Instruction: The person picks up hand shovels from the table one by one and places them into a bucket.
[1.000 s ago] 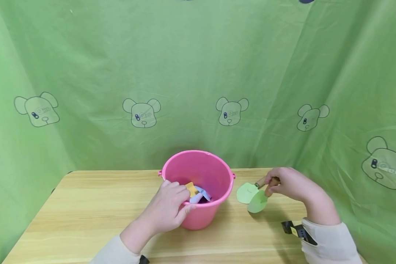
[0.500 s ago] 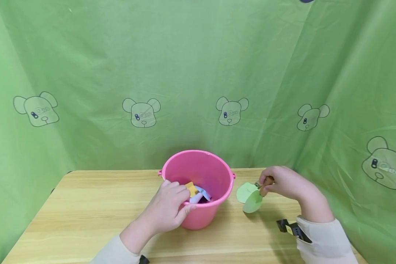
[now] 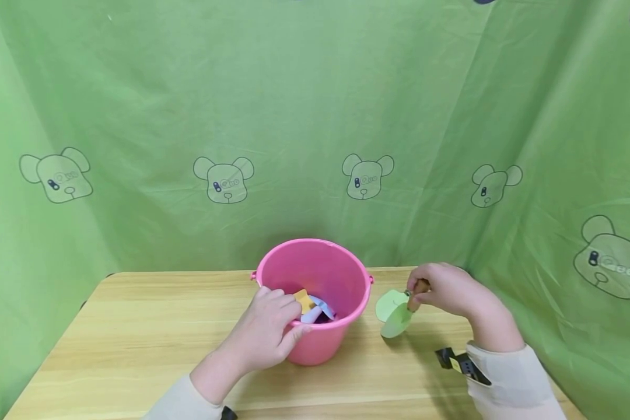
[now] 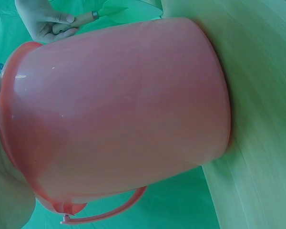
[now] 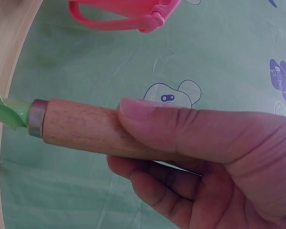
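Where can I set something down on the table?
The widest bare patch of table lies left of the bucket, between the green curtain and the left hand. A smaller one lies in front of the bucket, between the sleeves. Right of the bucket is crowded: the right hand holds one shovel near a second shovel.

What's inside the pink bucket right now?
The pink bucket holds a yellow piece, a blue piece, a paler piece and something dark. The left hand covers part of the opening, and whatever lies beneath those pieces is hidden.
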Available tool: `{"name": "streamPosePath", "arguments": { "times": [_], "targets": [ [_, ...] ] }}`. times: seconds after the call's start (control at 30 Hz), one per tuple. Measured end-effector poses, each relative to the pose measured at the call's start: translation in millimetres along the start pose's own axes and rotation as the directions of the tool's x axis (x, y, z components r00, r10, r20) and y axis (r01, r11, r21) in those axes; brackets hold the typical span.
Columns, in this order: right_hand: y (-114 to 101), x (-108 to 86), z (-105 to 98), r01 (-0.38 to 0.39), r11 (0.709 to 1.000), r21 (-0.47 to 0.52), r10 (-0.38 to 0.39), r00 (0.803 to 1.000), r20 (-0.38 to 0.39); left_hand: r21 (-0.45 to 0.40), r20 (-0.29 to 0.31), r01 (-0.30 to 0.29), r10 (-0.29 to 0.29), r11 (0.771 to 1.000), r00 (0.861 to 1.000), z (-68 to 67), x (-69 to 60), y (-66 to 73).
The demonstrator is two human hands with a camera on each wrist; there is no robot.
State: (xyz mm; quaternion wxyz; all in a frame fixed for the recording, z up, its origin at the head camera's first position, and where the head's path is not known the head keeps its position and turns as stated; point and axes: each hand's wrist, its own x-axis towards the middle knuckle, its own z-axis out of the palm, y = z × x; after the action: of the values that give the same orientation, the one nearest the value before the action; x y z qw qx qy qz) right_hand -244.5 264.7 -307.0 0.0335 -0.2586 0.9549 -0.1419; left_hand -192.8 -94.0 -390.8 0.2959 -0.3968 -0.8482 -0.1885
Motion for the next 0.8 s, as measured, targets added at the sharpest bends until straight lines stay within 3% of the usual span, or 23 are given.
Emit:
{"name": "streamPosePath", "arguments": {
  "times": [0.27, 0.8],
  "targets": [
    [-3.8, 0.9, -0.2, -0.018, 0.999, -0.036, 0.017, 1.000, -0.014, -0.004, 0.005, 0.005, -0.005, 1.000, 1.000, -0.2, 0.0, 0.3],
    [-10.4, 7.9, 3.8, 0.012, 0.997, 0.072, -0.014, 1.000, 0.024, -0.005, 0.002, 0.003, -0.003, 1.000, 1.000, -0.6, 0.1, 0.4]
  ]
}}
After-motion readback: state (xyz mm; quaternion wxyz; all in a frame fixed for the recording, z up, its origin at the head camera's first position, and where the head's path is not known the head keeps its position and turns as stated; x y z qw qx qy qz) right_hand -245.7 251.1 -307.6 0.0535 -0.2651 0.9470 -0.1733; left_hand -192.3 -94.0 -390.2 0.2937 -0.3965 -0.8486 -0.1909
